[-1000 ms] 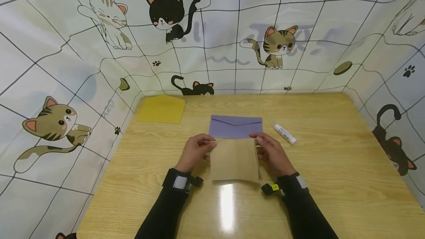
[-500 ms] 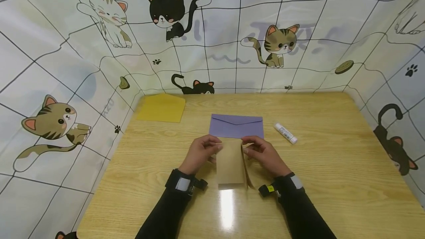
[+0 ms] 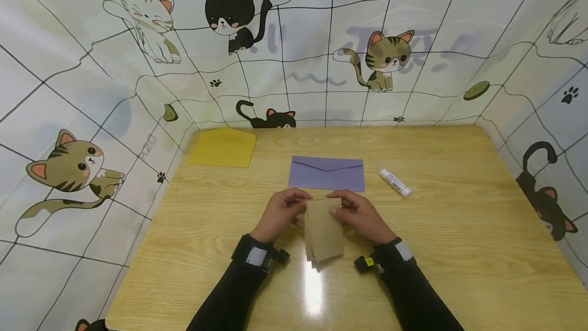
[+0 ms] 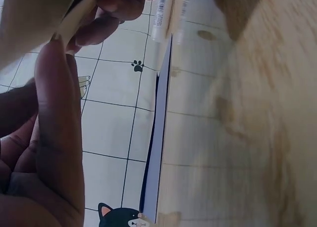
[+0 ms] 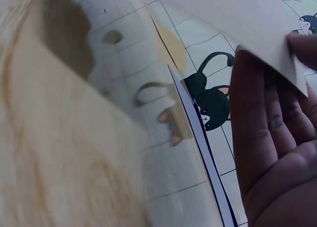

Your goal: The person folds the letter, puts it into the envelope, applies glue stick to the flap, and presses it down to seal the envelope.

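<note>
A brown kraft paper, folded into a narrow upright strip with several layers at its lower edge, is held above the table near its middle. My left hand pinches its upper left edge between thumb and fingers. At the upper right, my right hand pinches it, thumb on the front face and fingers behind. Just beyond the paper lies a purple envelope with its flap side up. In the right wrist view the paper looks pale and sits between thumb and fingers.
A yellow envelope lies at the table's back left. The white glue stick rests right of the purple envelope. A cat-printed cloth rises behind and at both sides of the wooden table.
The brown paper has gone from a wide sheet to a narrow folded strip. My right hand has moved left with its right edge, and both hands are now closer together.
</note>
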Motion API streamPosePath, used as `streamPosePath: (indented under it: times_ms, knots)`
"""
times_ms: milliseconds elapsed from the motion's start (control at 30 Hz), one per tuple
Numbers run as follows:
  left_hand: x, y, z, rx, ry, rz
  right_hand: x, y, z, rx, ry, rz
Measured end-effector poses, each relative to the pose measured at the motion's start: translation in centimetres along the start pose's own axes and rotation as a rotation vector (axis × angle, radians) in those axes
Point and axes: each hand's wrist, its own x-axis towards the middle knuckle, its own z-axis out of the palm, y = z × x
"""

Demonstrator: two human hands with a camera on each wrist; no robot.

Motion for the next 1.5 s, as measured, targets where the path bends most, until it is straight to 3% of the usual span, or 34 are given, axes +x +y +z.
streamPosePath:
  times_ms: [200, 400, 567, 700, 833, 967, 1067, 1133, 1267, 1333, 1500]
  knots:
    - [-0.2, 0.1, 0.2, -0.037, -0.025, -0.015, 0.0, -0.3, 0.1, -0.049, 0.070, 0.009]
    - [-0.4, 0.0, 0.7, 0.118, -0.026, 0.043, 0.1, -0.4, 0.8, -0.132, 0.113, 0.018]
    - [-0.4, 0.2, 1.1, 0.168, -0.038, 0.088, 0.2, -0.6, 1.5, -0.235, 0.131, -0.011]
    - [-0.5, 0.4, 0.9, 0.197, 0.014, 0.116, 0.2, -0.8, 1.4, -0.264, 0.166, -0.008]
    - [-0.5, 0.5, 0.5, 0.199, 0.102, 0.127, -0.1, -0.9, 0.7, -0.150, 0.155, 0.012]
    - [-0.6, 0.6, 0.1, 0.139, 0.193, 0.122, -0.3, -0.9, -0.1, 0.005, 0.147, 0.039]
    - [-0.7, 0.7, -0.1, 0.043, 0.242, 0.116, -0.4, -0.9, -0.3, 0.054, 0.166, 0.055]
    - [-0.7, 0.7, -0.2, -0.047, 0.227, 0.110, -0.5, -1.0, -0.2, 0.031, 0.163, 0.059]
    - [-0.6, 0.6, 0.0, -0.147, 0.113, 0.061, -0.5, -1.0, 0.1, -0.105, 0.142, 0.055]
    - [-0.6, 0.6, 0.1, -0.080, 0.074, 0.044, -0.4, -0.9, 0.3, -0.157, 0.147, 0.044]
    - [-0.3, 0.3, 0.3, 0.245, 0.045, 0.093, -0.3, -0.8, 0.9, -0.217, 0.092, 0.014]
